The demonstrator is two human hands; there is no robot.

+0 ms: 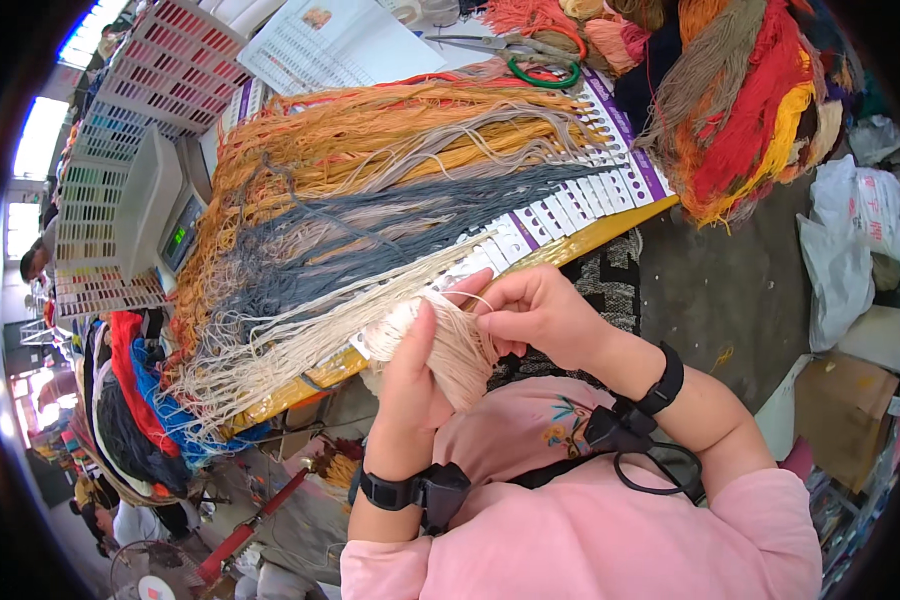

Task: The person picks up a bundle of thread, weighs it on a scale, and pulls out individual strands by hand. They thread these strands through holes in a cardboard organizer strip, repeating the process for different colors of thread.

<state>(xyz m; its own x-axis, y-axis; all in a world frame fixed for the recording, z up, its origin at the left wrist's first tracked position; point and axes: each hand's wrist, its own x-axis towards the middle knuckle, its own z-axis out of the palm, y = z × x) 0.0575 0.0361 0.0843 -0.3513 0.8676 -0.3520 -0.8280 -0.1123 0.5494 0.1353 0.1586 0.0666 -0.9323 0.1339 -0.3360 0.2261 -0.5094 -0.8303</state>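
A bundled skein of cream thread (460, 350) is wrapped in my left hand (415, 385), thumb across its front. My right hand (550, 315) pinches at the skein's right side, where a loose cream strand loops up between both hands. Just beyond them, cream threads (340, 330) run out from a white holed card strip (480, 258) at the table's near edge. Further back on the same table lie long grey-blue threads (360, 240), then beige and golden-orange threads (370, 120), each fastened to holed strips at the right.
Scissors with green and red handles (545, 72) lie at the back beside printed sheets (335, 45). Thread colour charts (120, 130) and a scale with a green display (180, 236) stand left. Multicoloured skeins (740, 110) hang right, above white plastic bags (840, 250). A fan (155, 580) is lower left.
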